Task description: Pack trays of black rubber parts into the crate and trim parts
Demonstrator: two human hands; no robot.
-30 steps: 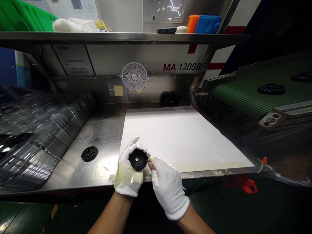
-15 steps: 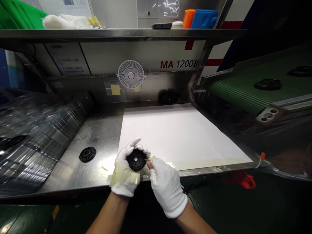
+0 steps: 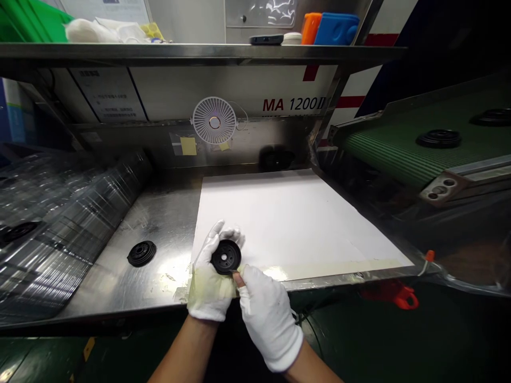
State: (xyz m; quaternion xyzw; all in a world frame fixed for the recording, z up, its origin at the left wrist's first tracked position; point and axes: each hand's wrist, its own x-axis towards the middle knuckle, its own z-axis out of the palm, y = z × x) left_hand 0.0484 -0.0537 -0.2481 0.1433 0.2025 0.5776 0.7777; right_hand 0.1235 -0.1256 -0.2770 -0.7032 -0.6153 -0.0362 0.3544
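My left hand (image 3: 209,279), in a white glove with a yellowish band over the palm, is closed around a round black plastic disc (image 3: 226,256). The disc has a raised rim, a light centre hole and smaller holes in its face, which is turned up toward me. My right hand (image 3: 267,314), gloved in white with the thumb tip bare, is closed at the disc's lower right rim. From its thumb and fingers a thin pointed tool (image 3: 233,272) shows only its tip, against the rim; the rest is hidden. A second, ridged black disc (image 3: 141,254) lies on the metal table to the left.
A white sheet (image 3: 279,223) covers much of the metal table (image 3: 167,202). Stacked clear plastic trays (image 3: 99,207) stand at left. At right, a green conveyor belt (image 3: 391,151) carries black discs (image 3: 439,138). A small fan (image 3: 214,121) hangs below the shelf (image 3: 191,52).
The disc has turned in my left hand and tilted, so its face shows more holes. My right hand has shifted down and left along the rim, from its right side to its lower right.
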